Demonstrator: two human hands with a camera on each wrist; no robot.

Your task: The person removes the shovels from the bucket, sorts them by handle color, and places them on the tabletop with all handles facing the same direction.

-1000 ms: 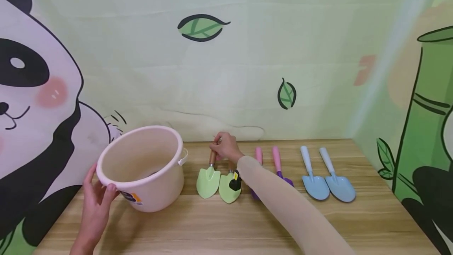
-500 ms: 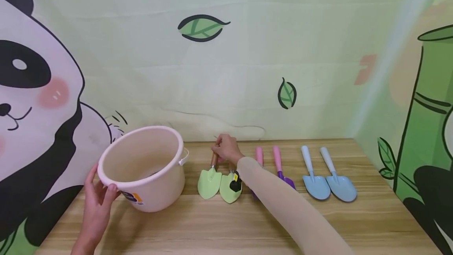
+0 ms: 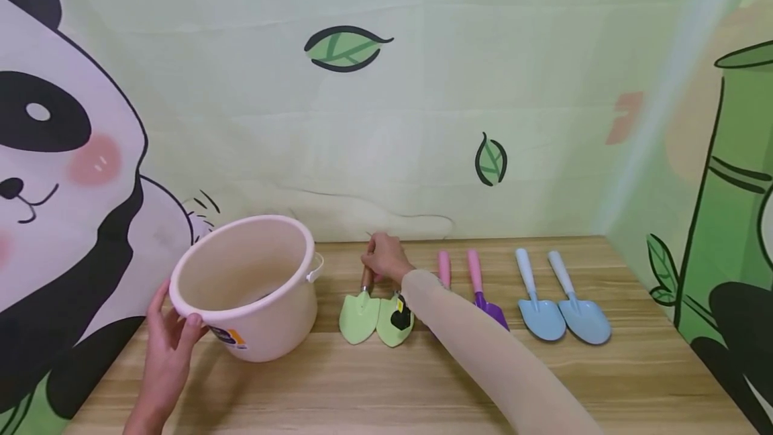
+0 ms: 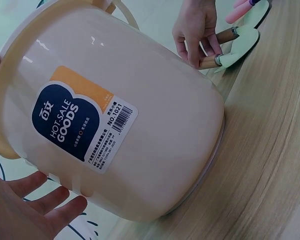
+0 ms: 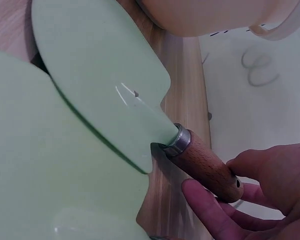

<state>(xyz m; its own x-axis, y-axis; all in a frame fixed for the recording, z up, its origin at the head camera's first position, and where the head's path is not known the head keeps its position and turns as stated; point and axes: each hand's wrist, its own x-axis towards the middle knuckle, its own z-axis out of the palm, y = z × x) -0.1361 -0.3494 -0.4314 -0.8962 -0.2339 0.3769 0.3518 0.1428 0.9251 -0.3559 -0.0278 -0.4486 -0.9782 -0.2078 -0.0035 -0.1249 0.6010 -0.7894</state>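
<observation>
My right hand (image 3: 388,258) pinches the wooden handle (image 5: 207,165) of the left pale green trowel (image 3: 359,318) near its end, thumb on one side and fingers on the other. Beside it lies a second green trowel (image 3: 389,331), bearing a black and yellow label; its handle is mostly hidden by the hand. At the left, a pale pink bucket (image 3: 274,327) stands on the table. My left hand (image 3: 167,348) rests against its near left side, thumb at the rim; the fingers (image 4: 65,212) extend nearly straight beside the wall in the left wrist view.
Two purple trowels with pink handles (image 3: 475,270) lie right of the green pair, partly behind the right sleeve (image 3: 483,348). Farther right are two blue trowels (image 3: 542,321). The wooden table (image 3: 338,395) ends at a panda-printed backdrop (image 3: 417,126). A white bail (image 3: 317,268) hangs on the bucket.
The right hand and the left green trowel have shifted slightly toward me, its blade a little lower in view. The left hand keeps its place at the bucket.
</observation>
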